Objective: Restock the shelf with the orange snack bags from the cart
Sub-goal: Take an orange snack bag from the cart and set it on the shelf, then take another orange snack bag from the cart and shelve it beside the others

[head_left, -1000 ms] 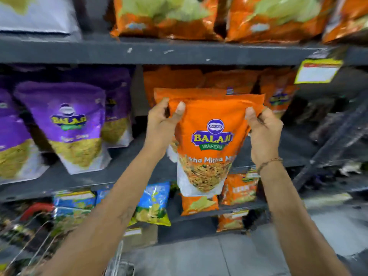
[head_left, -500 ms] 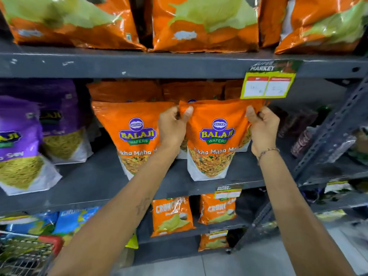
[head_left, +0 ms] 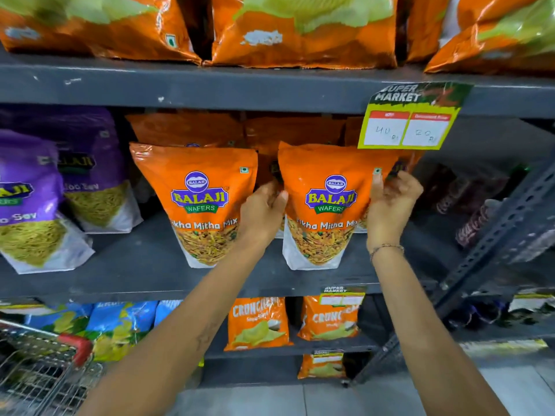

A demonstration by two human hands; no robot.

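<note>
An orange Balaji snack bag (head_left: pixel 327 205) stands upright on the grey middle shelf (head_left: pixel 144 265), right of centre. My left hand (head_left: pixel 262 211) grips its left edge and my right hand (head_left: pixel 390 205) holds its right edge with the thumb on the front. A second orange snack bag (head_left: pixel 198 202) stands upright just to its left, untouched. More orange bags (head_left: pixel 186 129) are lined up behind both. The wire cart (head_left: pixel 39 370) with a red handle shows at the bottom left; its contents are hidden.
Purple snack bags (head_left: pixel 33 202) fill the shelf's left part. A yellow price tag (head_left: pixel 411 121) hangs from the shelf above, over the held bag's top right corner. Large orange bags (head_left: pixel 303 28) sit on the upper shelf. A slotted metal upright (head_left: pixel 498 232) stands at right.
The held bag has gone from raised in front of the shelf down onto it, standing beside the other orange bag. Both hands slid from its top corners down to its sides.
</note>
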